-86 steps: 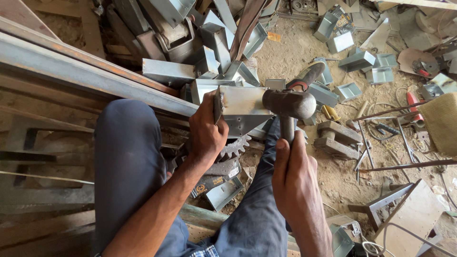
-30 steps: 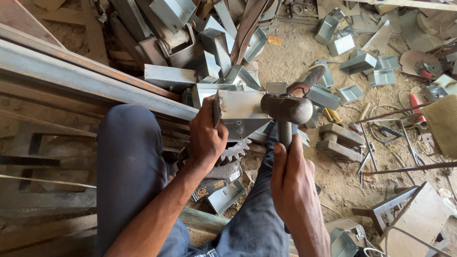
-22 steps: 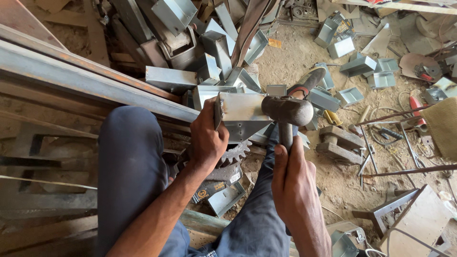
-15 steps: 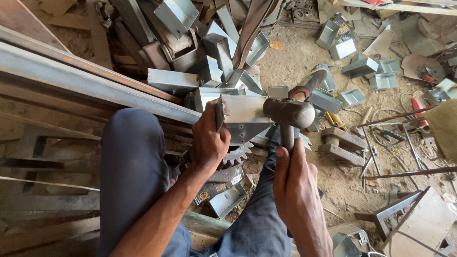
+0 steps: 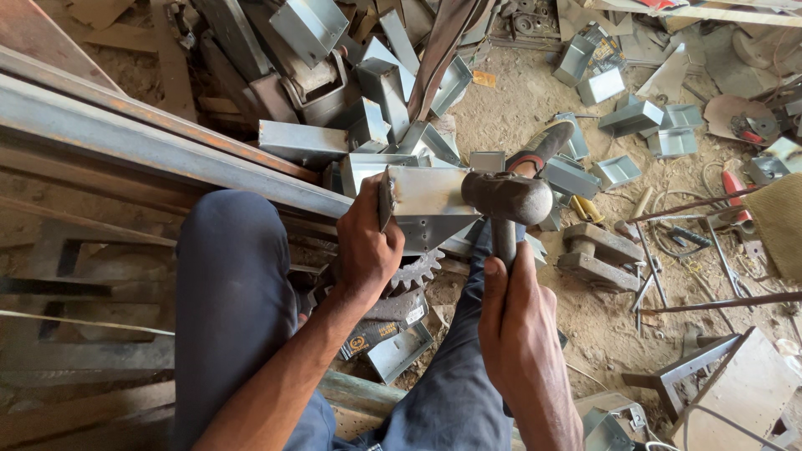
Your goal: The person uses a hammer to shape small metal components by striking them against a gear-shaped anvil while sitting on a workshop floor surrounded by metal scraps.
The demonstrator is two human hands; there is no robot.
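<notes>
My left hand [image 5: 368, 246] grips the left edge of a folded sheet-metal piece [image 5: 426, 200], a shiny galvanised bracket held over a toothed gear wheel [image 5: 409, 280]. In my right hand [image 5: 518, 330] is the handle of a heavy steel hammer [image 5: 507, 199]. Its rounded head rests against the right side of the metal piece. Both hands work between my knees, which are in dark blue trousers.
A long steel beam [image 5: 150, 146] runs diagonally at the left. Several folded metal boxes [image 5: 618, 125] lie piled and scattered on the sandy ground. A rusty block [image 5: 597, 255], thin rods [image 5: 718, 301] and a red-handled tool [image 5: 735, 188] lie at the right. My sandalled foot [image 5: 543, 146] rests beyond the hammer.
The hammer head has stayed close to the metal piece, shifting only slightly. My left hand keeps the same grip.
</notes>
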